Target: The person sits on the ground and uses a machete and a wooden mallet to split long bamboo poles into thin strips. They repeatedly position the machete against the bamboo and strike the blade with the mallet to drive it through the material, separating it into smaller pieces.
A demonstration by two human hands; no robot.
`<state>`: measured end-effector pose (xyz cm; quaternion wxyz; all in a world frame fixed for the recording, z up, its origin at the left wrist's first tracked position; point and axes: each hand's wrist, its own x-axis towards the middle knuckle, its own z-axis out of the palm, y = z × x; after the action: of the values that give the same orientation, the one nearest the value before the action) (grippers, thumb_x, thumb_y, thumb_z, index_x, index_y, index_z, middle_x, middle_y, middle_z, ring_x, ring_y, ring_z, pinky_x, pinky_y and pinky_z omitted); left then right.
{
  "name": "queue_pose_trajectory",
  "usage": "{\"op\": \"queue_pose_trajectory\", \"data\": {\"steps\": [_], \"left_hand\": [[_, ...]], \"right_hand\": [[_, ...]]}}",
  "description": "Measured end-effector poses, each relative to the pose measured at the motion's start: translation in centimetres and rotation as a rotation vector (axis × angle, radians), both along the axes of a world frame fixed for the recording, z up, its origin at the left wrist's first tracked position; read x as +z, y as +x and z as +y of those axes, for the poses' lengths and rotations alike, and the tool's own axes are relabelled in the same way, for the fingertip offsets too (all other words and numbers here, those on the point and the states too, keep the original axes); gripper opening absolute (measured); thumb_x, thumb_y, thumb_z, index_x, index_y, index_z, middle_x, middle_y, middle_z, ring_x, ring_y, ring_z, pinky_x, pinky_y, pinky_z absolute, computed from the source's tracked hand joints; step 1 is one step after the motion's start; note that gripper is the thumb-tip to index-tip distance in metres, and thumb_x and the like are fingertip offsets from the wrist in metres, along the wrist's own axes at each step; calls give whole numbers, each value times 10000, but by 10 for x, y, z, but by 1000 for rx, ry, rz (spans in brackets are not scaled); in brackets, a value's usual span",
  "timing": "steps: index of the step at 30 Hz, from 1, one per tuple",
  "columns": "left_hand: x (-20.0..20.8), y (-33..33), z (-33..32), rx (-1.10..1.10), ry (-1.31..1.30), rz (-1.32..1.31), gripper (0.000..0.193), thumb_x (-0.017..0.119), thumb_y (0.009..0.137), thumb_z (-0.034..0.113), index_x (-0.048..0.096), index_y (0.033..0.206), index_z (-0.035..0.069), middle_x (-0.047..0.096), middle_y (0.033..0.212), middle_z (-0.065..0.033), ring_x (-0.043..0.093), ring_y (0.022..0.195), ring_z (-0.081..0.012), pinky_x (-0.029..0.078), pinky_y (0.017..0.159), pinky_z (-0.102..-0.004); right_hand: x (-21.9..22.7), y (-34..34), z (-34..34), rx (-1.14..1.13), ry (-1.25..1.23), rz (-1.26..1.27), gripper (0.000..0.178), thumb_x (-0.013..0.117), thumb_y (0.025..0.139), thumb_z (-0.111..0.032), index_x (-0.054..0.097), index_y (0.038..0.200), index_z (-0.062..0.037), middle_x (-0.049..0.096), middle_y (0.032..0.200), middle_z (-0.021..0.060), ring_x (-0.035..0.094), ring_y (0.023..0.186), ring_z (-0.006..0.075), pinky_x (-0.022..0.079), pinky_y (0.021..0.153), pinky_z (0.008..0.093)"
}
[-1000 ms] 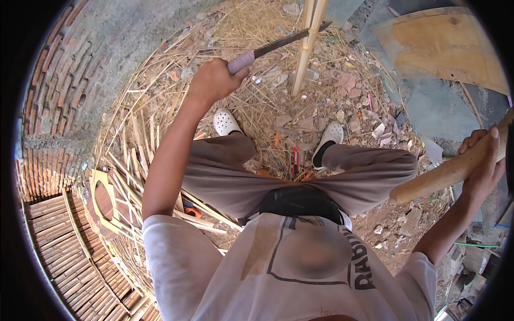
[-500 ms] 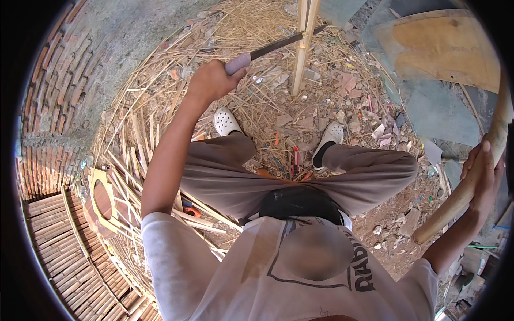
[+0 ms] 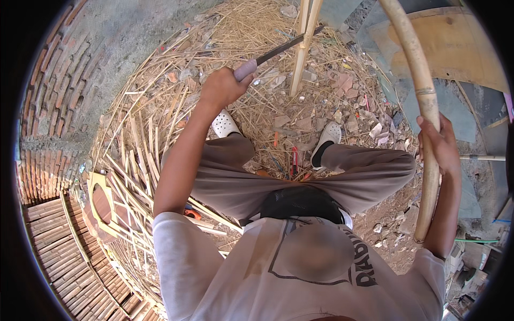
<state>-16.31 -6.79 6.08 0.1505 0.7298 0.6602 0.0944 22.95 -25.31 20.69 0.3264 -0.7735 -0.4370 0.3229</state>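
My left hand (image 3: pixel 220 89) is closed round the pale purple-grey handle of a long knife (image 3: pixel 279 50). Its dark blade runs up to the right and crosses a split bamboo piece (image 3: pixel 300 64), lodged in the gap between the halves. That piece stands nearly upright, its lower end at the ground and its top beyond the view. Over on the right, my right hand (image 3: pixel 442 145) grips a thick, slightly curved bamboo pole (image 3: pixel 426 95). The pole slants from the top edge down to beside my right forearm, apart from the split piece.
Straw, splinters and rubble litter the ground (image 3: pixel 284 115) around my feet. A red cutter (image 3: pixel 294 162) lies between my legs. Bamboo strips (image 3: pixel 140 160) are heaped at my left, near a brick wall (image 3: pixel 59 101). Grey sheets and a tan board (image 3: pixel 455 48) lie at the right.
My right hand has swung the bamboo pole leftward and more upright, so its upper part now shows. My left hand and the knife handle have shifted slightly right and down; the blade stays in the split bamboo.
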Motion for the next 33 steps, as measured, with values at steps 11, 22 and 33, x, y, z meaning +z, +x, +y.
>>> {"op": "queue_pose_trajectory", "data": {"steps": [11,22,33], "left_hand": [[13,17,16,-27,-38,9,635,640,805,584,709,848,-46,685,832,-280,688,817,-420,549,766,-469],[-3,14,5,-25,-33,15,678,627,805,615,706,865,-55,688,854,-274,689,849,-408,547,786,-457],[6,34,19,-49,-26,-5,671,610,816,613,698,912,-45,690,862,-276,691,848,-410,549,782,-466]], "right_hand": [[-140,7,-7,172,-22,-82,246,645,926,-226,564,954,5,563,631,41,553,473,133,442,430,275],[61,24,-12,-126,346,-272,296,654,918,-316,595,917,-26,508,572,19,507,468,104,391,447,243],[-161,-7,-13,181,-224,46,292,691,856,-243,576,922,18,576,649,56,554,517,119,452,469,287]]}}
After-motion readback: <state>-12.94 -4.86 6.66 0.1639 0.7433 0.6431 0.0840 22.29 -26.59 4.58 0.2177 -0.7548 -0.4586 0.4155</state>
